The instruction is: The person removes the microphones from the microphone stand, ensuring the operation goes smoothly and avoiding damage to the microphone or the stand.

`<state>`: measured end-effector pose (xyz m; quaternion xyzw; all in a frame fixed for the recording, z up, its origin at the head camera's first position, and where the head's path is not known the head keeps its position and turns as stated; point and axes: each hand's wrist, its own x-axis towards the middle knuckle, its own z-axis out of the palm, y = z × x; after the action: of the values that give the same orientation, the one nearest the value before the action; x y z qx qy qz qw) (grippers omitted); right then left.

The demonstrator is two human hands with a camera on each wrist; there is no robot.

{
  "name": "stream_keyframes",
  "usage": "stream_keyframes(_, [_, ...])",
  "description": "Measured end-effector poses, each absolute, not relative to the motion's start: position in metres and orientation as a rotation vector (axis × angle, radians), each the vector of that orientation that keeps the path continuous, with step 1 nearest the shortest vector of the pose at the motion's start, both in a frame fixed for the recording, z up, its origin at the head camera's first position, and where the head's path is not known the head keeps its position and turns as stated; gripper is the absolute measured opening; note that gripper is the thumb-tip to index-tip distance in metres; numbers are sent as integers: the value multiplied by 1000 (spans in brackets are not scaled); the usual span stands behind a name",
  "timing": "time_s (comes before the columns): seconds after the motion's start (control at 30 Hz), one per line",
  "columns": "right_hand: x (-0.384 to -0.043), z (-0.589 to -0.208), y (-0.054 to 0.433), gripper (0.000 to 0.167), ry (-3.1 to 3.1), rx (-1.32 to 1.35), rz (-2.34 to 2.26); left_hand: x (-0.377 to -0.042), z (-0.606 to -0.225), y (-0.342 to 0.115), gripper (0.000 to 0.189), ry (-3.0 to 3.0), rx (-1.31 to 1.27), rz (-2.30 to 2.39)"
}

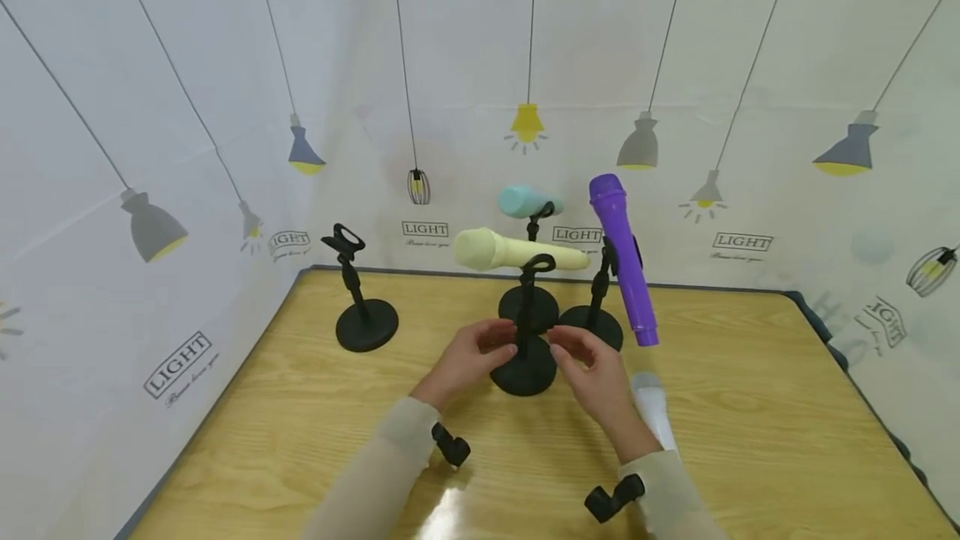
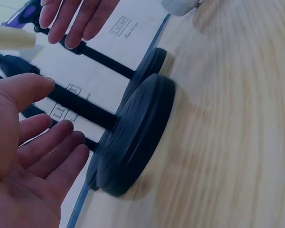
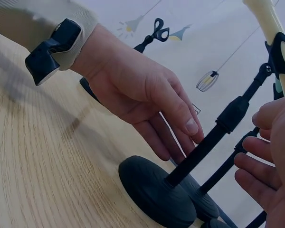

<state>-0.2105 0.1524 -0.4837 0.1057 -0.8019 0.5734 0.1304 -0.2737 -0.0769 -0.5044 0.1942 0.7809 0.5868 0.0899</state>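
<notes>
Front black stand [image 1: 527,302]: upright on wood-grain table [image 1: 750,407], between both hands, with pale yellow microphone [image 1: 521,251] nearly level on top. Left hand [image 1: 468,357]: just left of stand, with fingers loosely bent and thumb held apart from them. Right hand [image 1: 596,373]: just right of stand, with fingers in similar loose bend, thumb apart. Contact with stand: cannot tell for either. Just behind: rear stand [image 1: 543,304], bearing light blue microphone [image 1: 522,201]. Behind, to right: third stand [image 1: 596,302], bearing steeply tilted purple microphone [image 1: 626,261]. Beside right forearm: white microphone [image 1: 654,407], lying on table, partly hidden. Off to left, well apart: fourth stand [image 1: 366,325], upright. At back: white wall [image 1: 465,48] with printed hanging lamps.
</notes>
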Motion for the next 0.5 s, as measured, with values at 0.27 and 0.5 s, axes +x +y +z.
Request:
stream_keyframes(0.27, [-210, -483, 160, 29, -2339, 276, 1667, -278, -507, -61, 46, 2335, 622, 1716])
stream_keyframes(0.5, [-209, -487, 160, 29, -2319, 292, 1651, -282, -509, -52, 36, 2375, 573, 1739])
